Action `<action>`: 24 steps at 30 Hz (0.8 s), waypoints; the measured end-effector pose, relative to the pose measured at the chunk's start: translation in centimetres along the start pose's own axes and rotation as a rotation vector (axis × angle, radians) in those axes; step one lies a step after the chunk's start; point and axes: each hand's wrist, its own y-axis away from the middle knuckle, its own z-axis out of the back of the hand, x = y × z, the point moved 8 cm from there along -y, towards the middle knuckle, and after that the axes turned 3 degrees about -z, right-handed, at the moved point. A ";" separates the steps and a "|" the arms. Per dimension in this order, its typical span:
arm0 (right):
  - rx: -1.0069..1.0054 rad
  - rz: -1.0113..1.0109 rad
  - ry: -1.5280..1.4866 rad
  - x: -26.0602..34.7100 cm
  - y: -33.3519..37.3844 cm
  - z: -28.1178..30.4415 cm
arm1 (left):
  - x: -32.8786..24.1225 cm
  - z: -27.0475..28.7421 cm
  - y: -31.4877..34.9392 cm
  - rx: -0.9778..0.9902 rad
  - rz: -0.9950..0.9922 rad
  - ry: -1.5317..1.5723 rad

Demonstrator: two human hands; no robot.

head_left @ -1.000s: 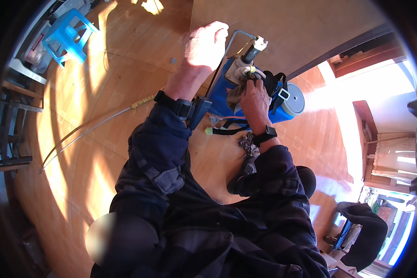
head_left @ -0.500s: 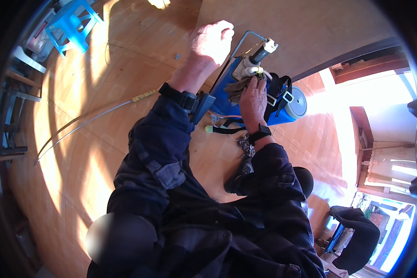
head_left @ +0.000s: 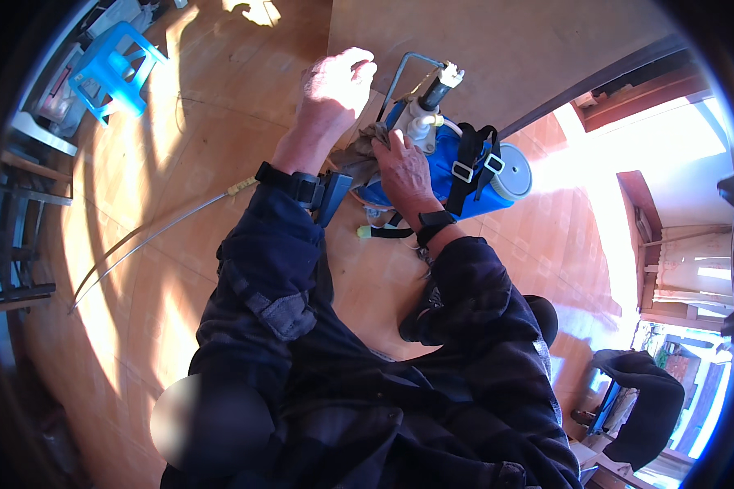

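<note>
A blue knapsack sprayer (head_left: 442, 167) lies on the floor in front of me, with a white fitting (head_left: 418, 129), a dark pump cylinder (head_left: 435, 96) and a bent metal lever (head_left: 410, 55) at its top. My right hand (head_left: 405, 173) is closed on a grey-brown rag (head_left: 362, 155) against the tank's left side, below the white fitting. In bright sun, my left hand (head_left: 337, 91) hangs left of the lever, apart from it. Its fingers are curled; glare hides whether anything is between them. Black straps (head_left: 475, 159) with white buckles cross the tank beside a round grey lid (head_left: 514, 172).
On the floor to the left lies a thin spray lance (head_left: 159, 226) with a yellowish grip. A blue plastic stool (head_left: 118, 73) stands far left, above dark wooden chairs (head_left: 26, 232). A brown panel (head_left: 497, 49) lies beyond the sprayer; a dark cloth-draped object (head_left: 648, 407) is lower right.
My right hand has moved left with the rag, from beside the white fitting to the tank's left side. My left hand has shifted left and slightly down, still curled.
</note>
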 end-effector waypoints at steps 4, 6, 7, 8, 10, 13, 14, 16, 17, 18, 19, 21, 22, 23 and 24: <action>-0.095 -0.043 -0.079 -2.3 2.6 2.0 | -0.1 -0.6 0.0 0.009 -0.004 0.005; -0.053 -0.146 -0.133 -3.9 3.8 2.9 | -0.1 -1.1 0.1 0.030 0.016 -0.021; -0.031 -0.201 -0.142 -4.7 4.4 3.4 | -0.1 -1.2 0.1 0.033 0.013 -0.028; 0.005 -0.286 -0.109 -5.8 5.0 3.9 | 0.2 -1.3 0.2 0.044 0.040 -0.031; 0.107 -0.512 -0.042 -8.7 6.0 4.7 | 0.0 -0.9 0.3 0.017 -0.002 -0.036; 0.158 -0.542 0.049 -9.7 6.4 5.8 | 0.1 -0.7 0.2 0.004 -0.009 -0.016; 0.176 -0.459 -0.027 -8.8 6.1 5.5 | 0.2 -0.9 0.2 0.010 0.005 -0.027; 0.196 -0.308 -0.154 -6.6 5.1 5.0 | 0.0 -1.3 -0.1 0.018 0.005 -0.005; 0.172 -0.260 -0.308 -5.3 4.3 4.8 | -0.2 -1.5 -0.2 0.022 -0.001 0.024; 0.133 -0.174 -0.438 -4.3 3.2 5.3 | -0.2 -1.7 -0.3 0.029 -0.005 0.052; 0.135 -0.155 -0.545 -3.7 2.1 5.4 | -0.3 -1.8 -0.3 0.029 -0.014 0.054; -0.115 -0.094 -0.384 -2.8 -0.3 7.5 | -0.2 -1.8 -0.3 0.028 -0.028 0.051; -0.159 -0.082 -0.275 -2.9 -1.6 8.2 | -0.1 -1.6 -0.2 0.011 -0.051 0.048; -0.239 -0.025 0.002 -2.6 -3.1 8.9 | 0.1 -1.3 -0.1 -0.005 -0.072 0.072; -0.163 -0.048 0.066 -3.0 -4.3 8.2 | 0.3 -1.2 0.2 -0.017 -0.093 0.096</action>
